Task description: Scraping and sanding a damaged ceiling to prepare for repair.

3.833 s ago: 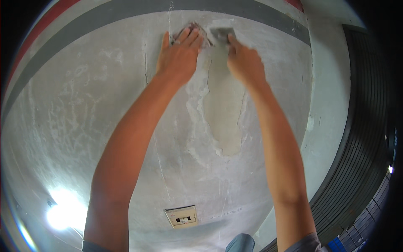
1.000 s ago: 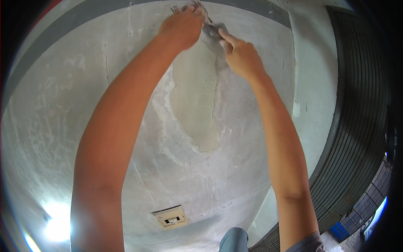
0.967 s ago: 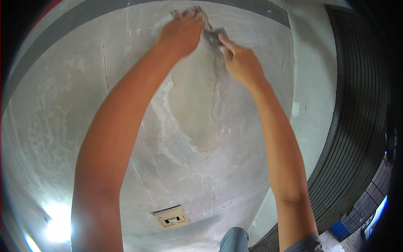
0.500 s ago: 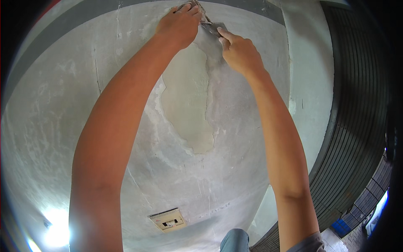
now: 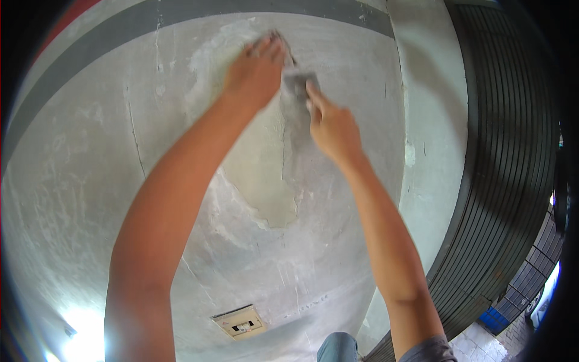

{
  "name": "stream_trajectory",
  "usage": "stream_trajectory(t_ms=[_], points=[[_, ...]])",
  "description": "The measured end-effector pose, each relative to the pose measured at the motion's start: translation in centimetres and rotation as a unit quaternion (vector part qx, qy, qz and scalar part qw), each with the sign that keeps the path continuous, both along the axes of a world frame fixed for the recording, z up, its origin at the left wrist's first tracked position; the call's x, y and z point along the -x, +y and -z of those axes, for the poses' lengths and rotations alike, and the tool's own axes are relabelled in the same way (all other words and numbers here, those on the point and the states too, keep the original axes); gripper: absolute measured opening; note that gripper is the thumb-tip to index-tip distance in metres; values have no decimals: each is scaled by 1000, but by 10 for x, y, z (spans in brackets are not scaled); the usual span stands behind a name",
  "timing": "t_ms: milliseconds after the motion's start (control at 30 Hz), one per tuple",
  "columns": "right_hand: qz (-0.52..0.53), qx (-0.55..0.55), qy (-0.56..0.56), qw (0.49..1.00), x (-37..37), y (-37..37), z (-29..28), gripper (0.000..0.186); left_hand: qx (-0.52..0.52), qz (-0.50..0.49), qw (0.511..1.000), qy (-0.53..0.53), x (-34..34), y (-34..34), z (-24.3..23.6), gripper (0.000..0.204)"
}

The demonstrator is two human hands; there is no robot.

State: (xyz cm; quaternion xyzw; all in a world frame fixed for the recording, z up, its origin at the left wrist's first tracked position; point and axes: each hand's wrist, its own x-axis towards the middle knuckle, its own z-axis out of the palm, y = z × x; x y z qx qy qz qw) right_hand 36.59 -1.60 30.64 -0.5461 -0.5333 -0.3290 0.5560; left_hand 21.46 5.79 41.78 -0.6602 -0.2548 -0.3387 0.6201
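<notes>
My left hand (image 5: 254, 73) is raised high against a grey wall (image 5: 338, 211), fingers curled over a dark, thin-edged plate (image 5: 290, 54). Most of that plate is hidden behind the hand, and motion blurs the fingers. Just right of it, my right hand (image 5: 338, 130) grips a putty knife (image 5: 295, 81), forefinger laid along its grey blade. The blade's upper edge is close to the plate; whether they touch I cannot tell. Below both hands spreads a smooth, pale plaster patch (image 5: 259, 175) with a ragged border.
A beige switch plate (image 5: 240, 322) sits low on the wall. A dark band (image 5: 211, 11) crosses the top. At the right are a pale pillar (image 5: 431, 120) and a ribbed shutter (image 5: 512, 120). My knee (image 5: 336, 347) shows at the bottom, and a blue crate (image 5: 494, 320) lies lower right.
Both hands have come lower in the picture, the right also leftward, with the putty knife still in it. More of the wall and plaster above my left hand now shows.
</notes>
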Motion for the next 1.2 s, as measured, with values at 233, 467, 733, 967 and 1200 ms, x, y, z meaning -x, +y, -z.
stream_trajectory(t_ms=[233,467,733,967,1200], points=[[-14,15,17,1000,-11,-1,8,40,11,52,999,12,-10,11,10,47],[-74,91,65,991,39,-27,228,51,120,19,984,133,31,-19,174,54],[-52,35,55,997,42,-7,207,52,53,35,995,76,15,-1,166,54],[-61,51,102,992,30,-6,100,46,24,134,990,44,-13,10,51,46],[-83,-5,66,994,39,-11,280,54,91,27,990,107,14,-22,227,51]])
